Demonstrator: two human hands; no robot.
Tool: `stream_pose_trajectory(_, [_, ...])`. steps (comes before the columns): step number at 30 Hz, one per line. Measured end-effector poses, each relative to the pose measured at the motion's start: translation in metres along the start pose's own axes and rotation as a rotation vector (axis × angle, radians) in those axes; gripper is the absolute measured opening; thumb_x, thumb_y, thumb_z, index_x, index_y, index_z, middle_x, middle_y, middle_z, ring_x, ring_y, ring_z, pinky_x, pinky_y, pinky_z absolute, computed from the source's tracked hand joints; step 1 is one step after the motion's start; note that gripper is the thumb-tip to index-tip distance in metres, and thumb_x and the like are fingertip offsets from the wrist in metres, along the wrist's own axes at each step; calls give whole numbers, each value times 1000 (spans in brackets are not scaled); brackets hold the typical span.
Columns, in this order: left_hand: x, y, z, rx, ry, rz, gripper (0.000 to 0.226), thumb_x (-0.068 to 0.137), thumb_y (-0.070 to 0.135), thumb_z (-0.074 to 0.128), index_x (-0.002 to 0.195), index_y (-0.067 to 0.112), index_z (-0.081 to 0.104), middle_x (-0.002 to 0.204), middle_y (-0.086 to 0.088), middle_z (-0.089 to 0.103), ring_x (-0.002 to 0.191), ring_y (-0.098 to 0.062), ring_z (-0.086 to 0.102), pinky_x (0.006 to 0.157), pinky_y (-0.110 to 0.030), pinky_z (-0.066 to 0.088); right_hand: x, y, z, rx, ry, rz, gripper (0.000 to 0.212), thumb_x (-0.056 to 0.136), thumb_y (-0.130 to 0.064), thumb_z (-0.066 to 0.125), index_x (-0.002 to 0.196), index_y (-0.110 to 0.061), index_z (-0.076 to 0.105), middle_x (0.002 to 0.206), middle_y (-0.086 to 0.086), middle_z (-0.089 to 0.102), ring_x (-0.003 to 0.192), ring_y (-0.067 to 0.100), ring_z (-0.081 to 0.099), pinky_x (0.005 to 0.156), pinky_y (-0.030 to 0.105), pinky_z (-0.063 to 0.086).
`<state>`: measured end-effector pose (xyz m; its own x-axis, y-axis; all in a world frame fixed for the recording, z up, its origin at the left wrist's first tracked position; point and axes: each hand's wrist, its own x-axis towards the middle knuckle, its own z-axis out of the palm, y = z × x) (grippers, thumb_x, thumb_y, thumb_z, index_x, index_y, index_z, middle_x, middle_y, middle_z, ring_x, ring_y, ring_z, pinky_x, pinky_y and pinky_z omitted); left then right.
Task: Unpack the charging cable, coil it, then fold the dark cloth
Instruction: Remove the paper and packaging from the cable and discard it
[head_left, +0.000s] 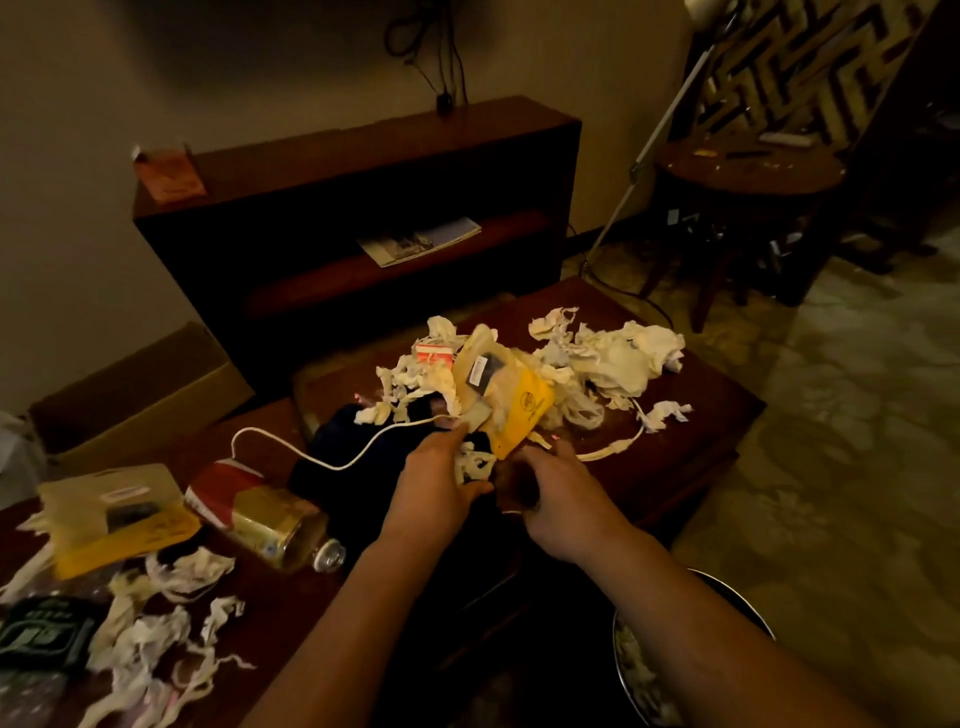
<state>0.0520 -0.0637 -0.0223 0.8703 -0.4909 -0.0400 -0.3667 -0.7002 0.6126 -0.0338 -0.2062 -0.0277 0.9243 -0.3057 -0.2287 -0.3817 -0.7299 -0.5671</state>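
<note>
**Kid 1:** While the left hand (441, 478) sits close by the right hand (561, 499), where is the cable (337, 467)?

**Kid 2:** The left hand pinches its end. It's thin and white, and it snakes toward nine o'clock over the dark cloth (379, 467). The right hand curls by the yellow packet (524, 410) at twelve. Can't tell what it holds.

Head camera faces forward and down

Desk (691, 415), centre: cloth (363, 467), with cable (322, 464) lying across it and trailing left. Packet (524, 410) at the cloth's far edge; paper scraps (623, 358) behind and right of it. Left: can (270, 525) on its side, second packet (109, 519) beyond it. Behind the desk: shelf unit (363, 156), booklet (415, 241) on its shelf. Box (135, 395) on the floor, left.
</note>
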Motion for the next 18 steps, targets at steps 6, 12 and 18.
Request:
stream_pose_trajectory(6, [6, -8, 16, 138, -10, 45, 44, 87, 16, 78, 129, 21, 66, 127, 0, 48, 111, -19, 59, 101, -30, 50, 3, 6, 10, -75, 84, -67, 42, 83, -15, 76, 122, -24, 67, 127, 1, 51, 119, 29, 54, 102, 42, 49])
stream_pose_trajectory(12, [5, -12, 21, 70, 79, 64, 8, 94, 15, 69, 101, 16, 66, 125, -4, 46, 95, -18, 60, 85, -31, 54, -4, 14, 15, -109, 130, -22, 8, 93, -15, 64, 92, -23, 67, 106, -3, 60, 97, 18, 60, 83, 32, 51])
stream_pose_trajectory(18, [11, 7, 25, -215, 47, 119, 9, 92, 16, 71, 91, 24, 66, 104, 5, 61, 90, -4, 55, 69, -9, 36, -8, 18, -9, 437, 320, 77, 13, 90, -16, 75, 81, -24, 70, 78, -6, 70, 70, 8, 68, 65, 17, 52])
